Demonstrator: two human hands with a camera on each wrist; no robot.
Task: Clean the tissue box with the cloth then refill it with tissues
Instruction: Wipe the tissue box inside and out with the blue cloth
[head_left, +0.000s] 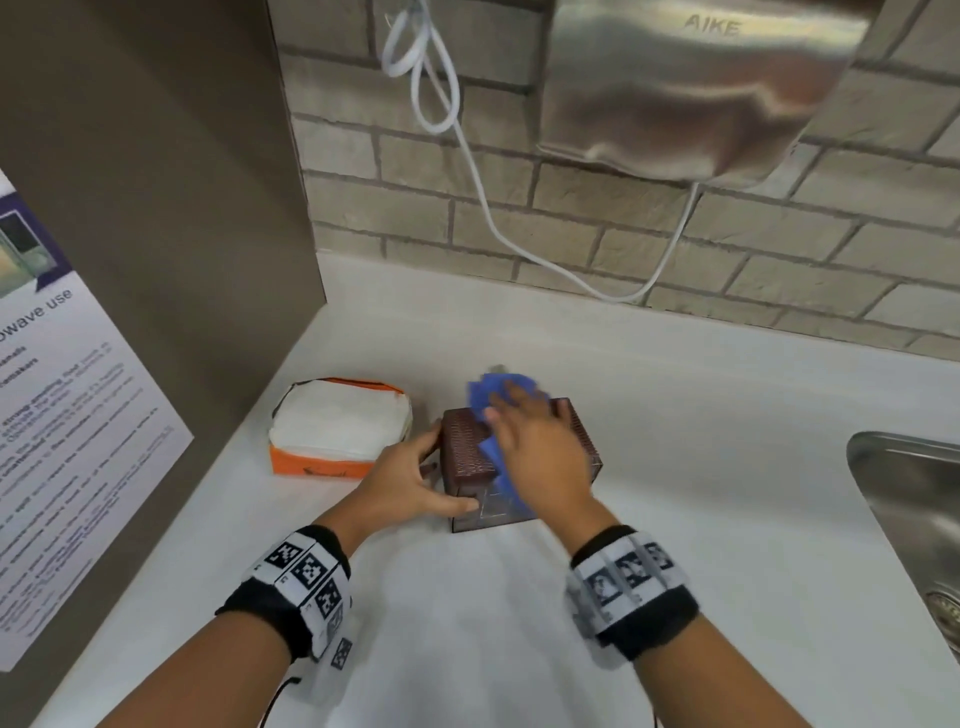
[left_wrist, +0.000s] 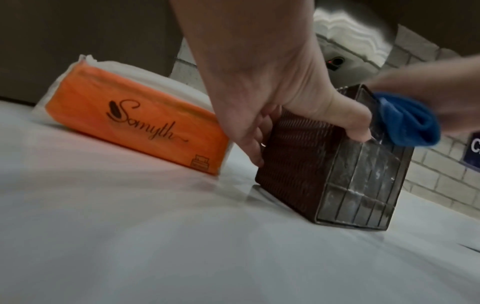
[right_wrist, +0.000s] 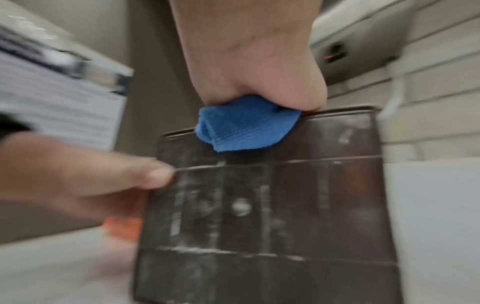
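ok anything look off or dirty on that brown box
Yes: the near face of the brown woven tissue box is streaked with whitish smears. The right hand presses the blue cloth at its top edge.

tissue box (head_left: 465, 447) is being stood on counter (head_left: 675, 441) | tissue pack (head_left: 337, 426) is being kept near at 9 o'clock | sink (head_left: 914, 499) well apart at 3 o'clock | cloth (head_left: 485, 397) is being pressed on box top by right hand (head_left: 540, 452) | left hand (head_left: 410, 475) at 8 o'clock side
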